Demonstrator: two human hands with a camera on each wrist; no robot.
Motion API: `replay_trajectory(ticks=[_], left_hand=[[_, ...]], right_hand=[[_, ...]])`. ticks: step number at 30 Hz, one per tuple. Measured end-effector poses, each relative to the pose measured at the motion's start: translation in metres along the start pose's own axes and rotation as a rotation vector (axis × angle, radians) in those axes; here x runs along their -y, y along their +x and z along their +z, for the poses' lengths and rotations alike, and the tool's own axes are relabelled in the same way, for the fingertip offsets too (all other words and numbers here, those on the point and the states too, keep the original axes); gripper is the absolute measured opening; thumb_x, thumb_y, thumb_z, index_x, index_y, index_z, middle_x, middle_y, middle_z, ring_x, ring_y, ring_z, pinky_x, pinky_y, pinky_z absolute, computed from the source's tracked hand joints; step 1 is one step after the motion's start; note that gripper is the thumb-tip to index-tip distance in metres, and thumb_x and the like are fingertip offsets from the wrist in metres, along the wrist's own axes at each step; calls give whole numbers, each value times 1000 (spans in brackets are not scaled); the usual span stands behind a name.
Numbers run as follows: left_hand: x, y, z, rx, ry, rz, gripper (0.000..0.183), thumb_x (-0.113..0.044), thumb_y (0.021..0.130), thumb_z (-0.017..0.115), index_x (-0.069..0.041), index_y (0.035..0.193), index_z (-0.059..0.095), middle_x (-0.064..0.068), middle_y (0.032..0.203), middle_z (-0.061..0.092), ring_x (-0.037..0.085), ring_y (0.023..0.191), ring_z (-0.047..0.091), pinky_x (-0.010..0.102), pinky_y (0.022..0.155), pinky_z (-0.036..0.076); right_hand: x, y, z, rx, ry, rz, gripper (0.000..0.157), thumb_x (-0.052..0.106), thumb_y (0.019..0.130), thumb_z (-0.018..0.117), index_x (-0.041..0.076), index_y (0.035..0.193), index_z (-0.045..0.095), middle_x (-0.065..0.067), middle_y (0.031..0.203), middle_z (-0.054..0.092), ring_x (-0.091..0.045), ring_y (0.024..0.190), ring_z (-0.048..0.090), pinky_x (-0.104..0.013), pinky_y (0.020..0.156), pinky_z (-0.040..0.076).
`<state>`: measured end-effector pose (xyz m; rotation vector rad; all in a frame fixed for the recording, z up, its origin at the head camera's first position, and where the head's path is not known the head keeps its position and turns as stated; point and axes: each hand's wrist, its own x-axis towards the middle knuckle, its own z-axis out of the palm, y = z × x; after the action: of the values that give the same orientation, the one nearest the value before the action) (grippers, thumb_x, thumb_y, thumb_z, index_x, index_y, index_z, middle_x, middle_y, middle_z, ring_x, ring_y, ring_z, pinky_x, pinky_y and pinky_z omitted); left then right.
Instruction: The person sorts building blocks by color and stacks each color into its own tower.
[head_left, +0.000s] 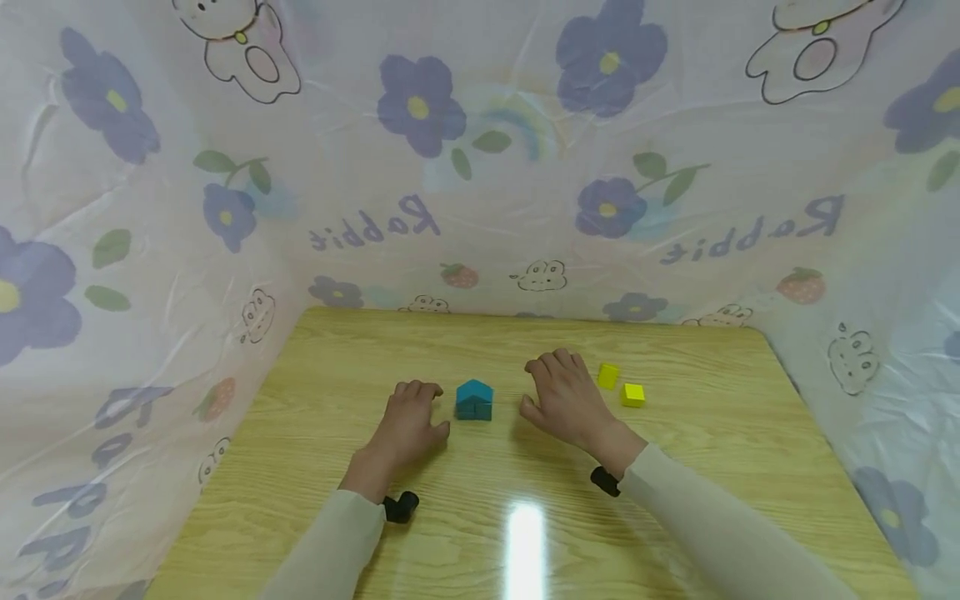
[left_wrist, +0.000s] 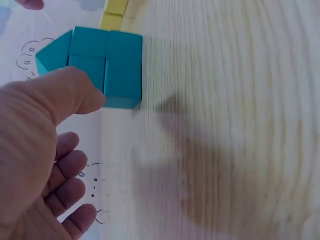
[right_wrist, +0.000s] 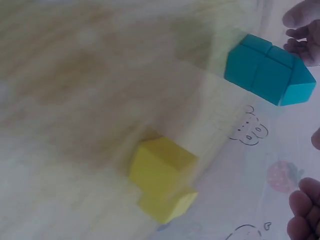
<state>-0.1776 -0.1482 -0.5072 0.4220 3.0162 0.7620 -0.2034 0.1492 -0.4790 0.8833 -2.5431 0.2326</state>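
Observation:
A small stack of teal blocks [head_left: 475,410] stands on the table with a triangular block [head_left: 475,389] on top, like a little house. Just left of it is the left hand [head_left: 405,425], its fingers loosely bent and holding nothing. The left thumb [left_wrist: 75,92] overlaps the stack in the left wrist view, but the head view shows a gap. To the stack's right, the right hand [head_left: 567,400] hovers with relaxed fingers and nothing in its grasp. Beyond that hand lie two yellow blocks, a farther one [head_left: 608,376] and a nearer cube [head_left: 632,395].
The wood-grain table [head_left: 315,517] is enclosed at the back and sides by a printed curtain [head_left: 510,183] with flowers and rabbits. A bright light reflection lies on the near tabletop. Each wrist wears a small black camera [head_left: 401,507].

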Motion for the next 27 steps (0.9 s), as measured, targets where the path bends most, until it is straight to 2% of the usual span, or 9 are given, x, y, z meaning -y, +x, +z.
replay_trajectory(ticks=[6,11,15,17,21,24,27], left_hand=[[-13,-12,3,-72,0,-14,47,-21,93,79,-1,132,61,17,128,62,36,115,50,51,101,45],[-36,-25,8,-165,-1,-22,37,-18,93,78,-3,123,63,14,118,62,36,110,52,50,94,48],[-58,-33,18,-255,31,55,30,-15,90,79,-3,114,66,12,110,64,33,101,54,46,88,50],[-69,-34,25,-275,41,101,28,-15,90,80,-5,111,67,10,108,64,30,99,54,44,86,50],[-89,-32,37,-258,56,181,24,-17,91,80,-9,110,67,7,108,62,26,100,53,39,87,51],[-102,-26,47,-218,75,236,24,-17,92,78,-10,113,68,6,110,62,24,101,53,37,87,52],[-112,-16,55,-179,117,286,28,-17,93,77,-9,119,69,7,113,63,23,102,54,35,88,54]], right_hand=[[-9,-24,2,-91,-52,20,36,28,90,67,1,113,63,-13,103,65,-34,94,53,-44,78,39],[-22,-44,0,-136,-69,57,39,25,88,69,-2,115,62,-16,104,64,-36,94,53,-45,77,39],[-32,-58,-2,-163,-101,70,41,25,88,66,-4,117,62,-19,105,66,-38,93,54,-49,78,43],[-36,-63,-1,-177,-117,67,41,26,89,63,-4,116,63,-20,103,66,-39,91,54,-50,78,45],[-42,-73,0,-185,-128,67,40,26,91,57,-4,116,63,-20,101,67,-39,89,54,-53,78,46],[-44,-79,2,-164,-135,72,39,24,89,60,-4,116,62,-20,101,66,-39,91,56,-53,79,46],[-44,-83,5,-113,-141,85,40,23,87,70,-2,117,62,-18,102,66,-39,95,57,-53,82,46]])
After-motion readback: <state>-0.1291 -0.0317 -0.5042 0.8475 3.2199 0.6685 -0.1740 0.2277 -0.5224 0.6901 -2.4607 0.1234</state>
